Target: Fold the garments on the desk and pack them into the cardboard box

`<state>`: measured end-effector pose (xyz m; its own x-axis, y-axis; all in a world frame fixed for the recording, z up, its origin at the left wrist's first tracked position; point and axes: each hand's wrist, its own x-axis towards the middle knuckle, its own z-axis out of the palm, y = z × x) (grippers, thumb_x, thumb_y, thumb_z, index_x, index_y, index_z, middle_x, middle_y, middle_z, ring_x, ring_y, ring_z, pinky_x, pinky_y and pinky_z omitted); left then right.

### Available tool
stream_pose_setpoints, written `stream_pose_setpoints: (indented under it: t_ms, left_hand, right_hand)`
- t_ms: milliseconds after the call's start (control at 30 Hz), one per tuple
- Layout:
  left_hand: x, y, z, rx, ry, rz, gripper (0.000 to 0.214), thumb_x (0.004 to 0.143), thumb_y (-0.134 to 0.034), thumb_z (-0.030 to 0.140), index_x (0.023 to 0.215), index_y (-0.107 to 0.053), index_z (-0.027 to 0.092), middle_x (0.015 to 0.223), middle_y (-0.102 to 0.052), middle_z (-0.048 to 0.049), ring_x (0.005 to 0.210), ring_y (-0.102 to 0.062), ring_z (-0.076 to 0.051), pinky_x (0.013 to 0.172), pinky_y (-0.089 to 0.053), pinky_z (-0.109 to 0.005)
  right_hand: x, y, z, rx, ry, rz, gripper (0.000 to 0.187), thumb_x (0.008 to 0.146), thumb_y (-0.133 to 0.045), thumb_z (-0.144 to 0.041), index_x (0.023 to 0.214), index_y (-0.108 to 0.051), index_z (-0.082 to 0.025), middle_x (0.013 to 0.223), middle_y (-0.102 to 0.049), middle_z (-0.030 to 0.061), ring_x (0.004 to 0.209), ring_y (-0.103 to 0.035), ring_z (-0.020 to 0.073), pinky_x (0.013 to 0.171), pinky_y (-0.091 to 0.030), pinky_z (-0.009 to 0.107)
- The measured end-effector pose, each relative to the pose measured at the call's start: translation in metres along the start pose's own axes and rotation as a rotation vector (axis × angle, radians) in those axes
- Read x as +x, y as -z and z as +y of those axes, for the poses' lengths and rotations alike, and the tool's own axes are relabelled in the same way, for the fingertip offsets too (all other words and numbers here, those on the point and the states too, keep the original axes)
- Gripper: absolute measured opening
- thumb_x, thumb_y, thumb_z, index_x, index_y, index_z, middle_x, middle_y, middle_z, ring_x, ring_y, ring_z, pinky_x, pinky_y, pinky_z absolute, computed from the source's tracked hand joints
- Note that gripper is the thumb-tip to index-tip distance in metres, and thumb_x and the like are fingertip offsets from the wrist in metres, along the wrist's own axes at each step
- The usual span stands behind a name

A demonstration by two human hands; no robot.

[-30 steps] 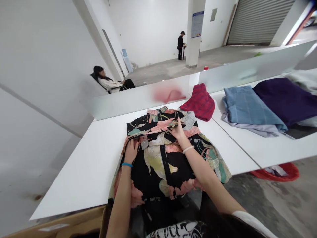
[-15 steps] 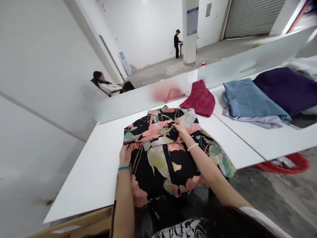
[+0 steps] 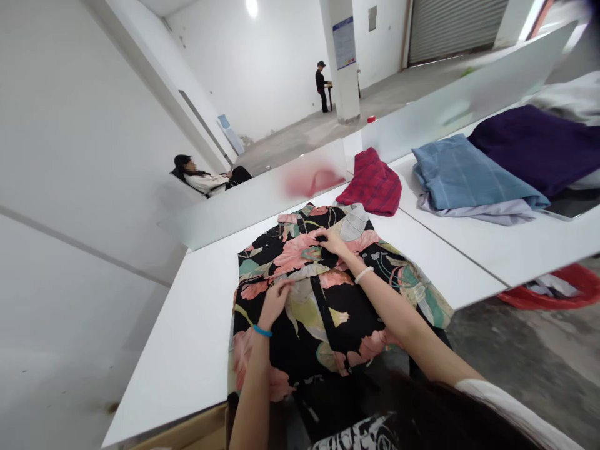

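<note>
A black floral shirt with large pink, green and cream flowers lies spread on the white table, collar at the far end. My right hand, with a pale beaded bracelet, pinches the cloth of the shirt's upper front below the collar. Nearer to me, my left hand, wearing a blue wristband, has thumb and fingers closed on the front of the shirt at the left of its middle. The fingertips partly hide what lies between them. Part of the shirt's lower edge hangs over the table's near side.
A red plaid cloth lies beyond the shirt, against a frosted divider. Folded blue cloth and dark purple cloth are at right. Below stands a red basket. One person sits beyond the divider; another stands far back.
My left hand has moved right from the shirt's left edge onto its front, over where a small grey tag showed. My right hand has shifted slightly left. The camera view has tilted.
</note>
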<state>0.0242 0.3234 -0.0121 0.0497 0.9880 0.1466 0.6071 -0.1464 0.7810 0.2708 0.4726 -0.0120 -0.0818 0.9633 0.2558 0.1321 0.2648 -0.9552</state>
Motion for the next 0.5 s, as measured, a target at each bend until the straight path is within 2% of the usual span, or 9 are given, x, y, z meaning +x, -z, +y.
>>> stream_pose_setpoints:
  t_ms: [67, 167, 267, 333, 400, 500]
  left_hand:
    - [0.007, -0.023, 0.010, 0.035, -0.071, -0.076, 0.024, 0.082, -0.052, 0.028, 0.097, -0.070, 0.022, 0.109, -0.069, -0.0063, 0.104, -0.062, -0.023, 0.098, -0.046, -0.042]
    - [0.022, -0.037, 0.013, 0.091, -0.109, -0.029, 0.029, 0.084, -0.044, 0.022, 0.100, -0.068, 0.020, 0.118, -0.065, -0.0085, 0.116, -0.056, -0.023, 0.107, -0.038, -0.046]
    - [0.037, -0.026, 0.007, 0.152, -0.081, 0.099, 0.036, 0.084, -0.037, 0.016, 0.105, -0.065, 0.018, 0.116, -0.065, -0.0121, 0.116, -0.055, -0.026, 0.106, -0.036, -0.052]
    - [0.041, -0.015, 0.004, 0.184, -0.072, 0.156, 0.038, 0.083, -0.035, 0.014, 0.108, -0.063, 0.017, 0.117, -0.064, -0.0132, 0.117, -0.053, -0.027, 0.106, -0.035, -0.054]
    - [0.039, -0.008, 0.005, 0.207, -0.087, 0.173, 0.039, 0.082, -0.035, 0.014, 0.109, -0.063, 0.017, 0.117, -0.064, -0.0128, 0.115, -0.055, -0.027, 0.105, -0.037, -0.052]
    - [0.030, -0.006, 0.012, 0.232, -0.127, 0.153, 0.035, 0.083, -0.036, 0.015, 0.100, -0.066, 0.019, 0.107, -0.067, -0.0099, 0.101, -0.062, -0.024, 0.098, -0.045, -0.045]
  right_hand:
    - [-0.001, -0.004, -0.012, -0.027, 0.015, -0.018, 0.030, 0.063, -0.053, -0.001, 0.080, -0.072, -0.017, 0.091, -0.071, 0.0049, 0.095, -0.062, 0.0217, 0.098, -0.042, 0.041]
    - [0.002, -0.009, -0.036, -0.051, 0.045, -0.023, 0.027, 0.073, -0.051, -0.003, 0.079, -0.073, -0.018, 0.090, -0.071, 0.0062, 0.095, -0.063, 0.0235, 0.099, -0.042, 0.041]
    - [0.010, -0.013, -0.066, -0.034, 0.101, -0.035, 0.016, 0.084, -0.056, -0.014, 0.093, -0.070, -0.016, 0.101, -0.068, 0.0065, 0.100, -0.061, 0.0224, 0.097, -0.044, 0.042]
    - [0.018, -0.017, -0.086, -0.003, 0.145, -0.048, 0.024, 0.089, -0.058, -0.028, 0.108, -0.063, -0.015, 0.112, -0.063, 0.0070, 0.102, -0.060, 0.0216, 0.091, -0.048, 0.043]
    - [0.026, -0.021, -0.105, 0.032, 0.187, -0.059, 0.035, 0.090, -0.056, -0.036, 0.118, -0.056, -0.015, 0.119, -0.058, 0.0080, 0.103, -0.059, 0.0211, 0.087, -0.051, 0.042]
    - [0.035, -0.029, -0.127, 0.087, 0.239, -0.078, 0.035, 0.091, -0.055, -0.036, 0.120, -0.054, -0.016, 0.120, -0.057, 0.0084, 0.102, -0.059, 0.0210, 0.086, -0.052, 0.042]
